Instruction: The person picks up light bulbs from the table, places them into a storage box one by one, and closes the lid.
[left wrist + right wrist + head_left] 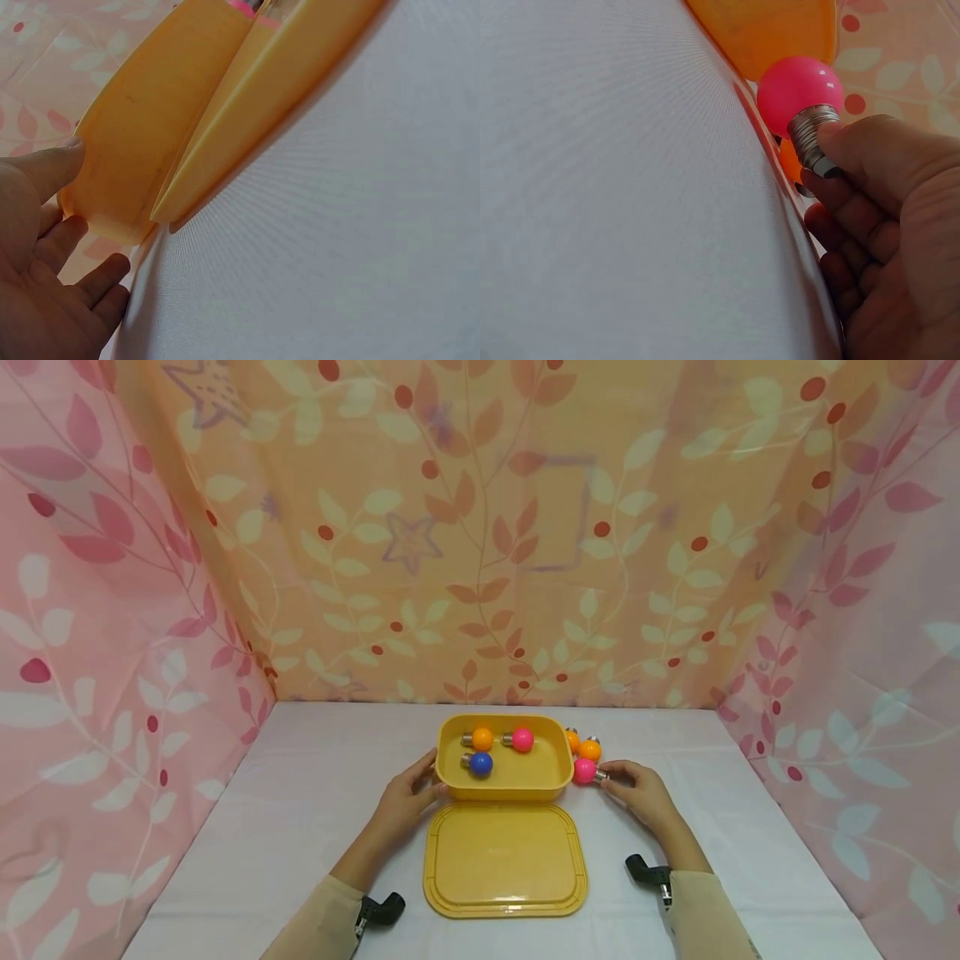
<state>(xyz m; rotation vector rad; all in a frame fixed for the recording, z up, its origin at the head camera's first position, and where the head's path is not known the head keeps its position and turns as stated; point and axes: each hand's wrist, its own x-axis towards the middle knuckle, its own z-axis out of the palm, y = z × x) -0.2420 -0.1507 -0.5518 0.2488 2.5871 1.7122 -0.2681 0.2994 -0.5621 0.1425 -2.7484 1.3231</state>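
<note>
Just right of the yellow box (pixel 504 794), my right hand (pixel 642 794) pinches a pink light bulb (pixel 584 771) by its metal screw base, between thumb and fingertips. In the right wrist view the pink bulb (pixel 798 94) tilts with its round end up, near the box wall (pixel 776 34). My left hand (pixel 408 791) rests against the box's left end, its thumb on the wall (pixel 127 150) and its fingers loosely extended. Inside the box lie an orange bulb (pixel 482 739), another pink bulb (pixel 522 740) and a blue bulb (pixel 481 764).
Two more orange bulbs, one nearer (pixel 590 750) and one partly hidden by the box (pixel 573 741), lie at its right side. A flat yellow lid (pixel 506 860) lies in front of the box on the white tabletop (pixel 300 827). Patterned curtains (pixel 480 610) surround the table.
</note>
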